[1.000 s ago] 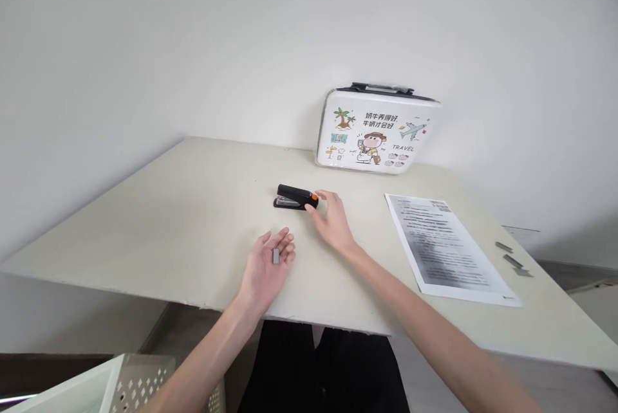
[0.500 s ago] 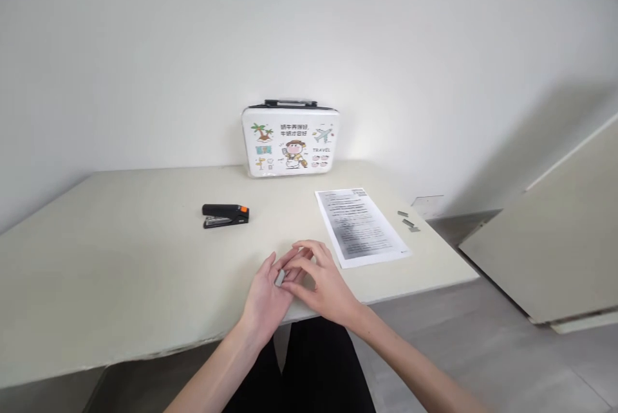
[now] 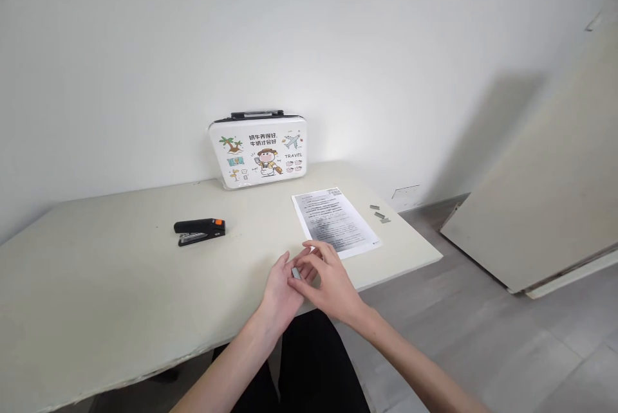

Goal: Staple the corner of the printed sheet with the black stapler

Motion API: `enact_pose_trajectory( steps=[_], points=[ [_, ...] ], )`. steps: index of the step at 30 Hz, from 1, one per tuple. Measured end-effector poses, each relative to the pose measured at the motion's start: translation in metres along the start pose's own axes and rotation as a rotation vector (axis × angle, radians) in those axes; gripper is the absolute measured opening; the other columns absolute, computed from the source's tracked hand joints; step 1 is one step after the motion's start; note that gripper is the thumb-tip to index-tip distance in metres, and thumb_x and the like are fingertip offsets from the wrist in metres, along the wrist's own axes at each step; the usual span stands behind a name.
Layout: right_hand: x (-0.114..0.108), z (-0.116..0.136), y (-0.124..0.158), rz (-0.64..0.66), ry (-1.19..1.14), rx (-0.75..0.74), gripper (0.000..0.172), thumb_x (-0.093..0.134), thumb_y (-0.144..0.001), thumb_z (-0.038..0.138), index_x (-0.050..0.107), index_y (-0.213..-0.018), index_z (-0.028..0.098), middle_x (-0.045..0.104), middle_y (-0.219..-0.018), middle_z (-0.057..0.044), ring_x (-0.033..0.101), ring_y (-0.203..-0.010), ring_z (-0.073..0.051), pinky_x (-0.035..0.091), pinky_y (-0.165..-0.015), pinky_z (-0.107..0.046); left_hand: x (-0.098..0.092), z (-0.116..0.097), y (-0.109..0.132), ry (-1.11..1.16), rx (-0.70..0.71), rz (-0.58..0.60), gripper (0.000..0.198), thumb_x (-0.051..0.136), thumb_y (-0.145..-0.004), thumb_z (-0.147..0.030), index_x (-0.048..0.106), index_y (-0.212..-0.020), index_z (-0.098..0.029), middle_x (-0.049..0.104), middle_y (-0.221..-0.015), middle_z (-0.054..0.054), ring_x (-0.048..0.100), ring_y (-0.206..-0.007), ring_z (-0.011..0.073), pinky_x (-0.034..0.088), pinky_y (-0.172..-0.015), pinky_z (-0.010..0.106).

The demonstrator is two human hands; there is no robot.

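My left hand (image 3: 280, 294) is turned palm up and cupped, with its thumb raised. On its fingers rests a short grey strip of staples (image 3: 296, 273). My right hand (image 3: 331, 281) reaches over from the right, its thumb and index finger closed about this same strip. The right hand's fingers partly cover those of the left. A black stapler (image 3: 200, 231) with an orange patch lies to the left on the table. Beyond my hands is a printed sheet of paper (image 3: 338, 220). More staple strips (image 3: 380, 215) lie right of the sheet.
A white carrying case (image 3: 261, 165) with cartoon prints and a black handle stands against the wall at the table's back. My hands are above the front edge of the pale table (image 3: 120, 271). A large pale panel (image 3: 541, 207) leans at the right, beyond the table's end.
My view has turned to the right, so the case, stapler and paper appear further left. The strip of staples has tilted between my hands, which remain together.
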State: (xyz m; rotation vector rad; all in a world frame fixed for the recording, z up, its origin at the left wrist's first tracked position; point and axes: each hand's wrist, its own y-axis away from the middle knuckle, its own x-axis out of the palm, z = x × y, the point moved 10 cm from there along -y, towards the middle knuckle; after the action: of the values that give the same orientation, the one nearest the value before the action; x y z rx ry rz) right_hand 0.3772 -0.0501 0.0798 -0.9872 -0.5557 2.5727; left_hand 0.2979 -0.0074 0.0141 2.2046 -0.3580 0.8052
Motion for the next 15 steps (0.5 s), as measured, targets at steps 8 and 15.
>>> enact_pose_trajectory(
  steps=[8, 15],
  points=[
    [-0.043, -0.038, -0.008, -0.149, 0.014, 0.034, 0.026, 0.074, -0.091, 0.050, 0.072, -0.103, 0.027, 0.057, -0.140, -0.011, 0.056, -0.132, -0.031, 0.049, -0.109, -0.052, 0.006, -0.011, -0.013, -0.135, 0.077, 0.085, 0.035, 0.041, -0.107, -0.030, 0.069, -0.102, -0.010, 0.074, -0.107, 0.020, 0.075, -0.100, 0.0253, 0.058, -0.096, 0.037],
    [-0.143, -0.183, 0.017, -0.343, 0.409, 0.239, 0.042, 0.066, -0.089, 0.063, 0.073, -0.099, 0.023, 0.060, -0.133, -0.017, 0.058, -0.126, -0.035, 0.044, -0.111, -0.053, -0.066, -0.129, 0.023, -0.885, 0.597, 0.012, 0.046, 0.070, -0.085, -0.063, 0.073, -0.093, -0.017, 0.076, -0.100, 0.013, 0.072, -0.093, 0.0276, 0.057, -0.089, 0.039]
  ],
)
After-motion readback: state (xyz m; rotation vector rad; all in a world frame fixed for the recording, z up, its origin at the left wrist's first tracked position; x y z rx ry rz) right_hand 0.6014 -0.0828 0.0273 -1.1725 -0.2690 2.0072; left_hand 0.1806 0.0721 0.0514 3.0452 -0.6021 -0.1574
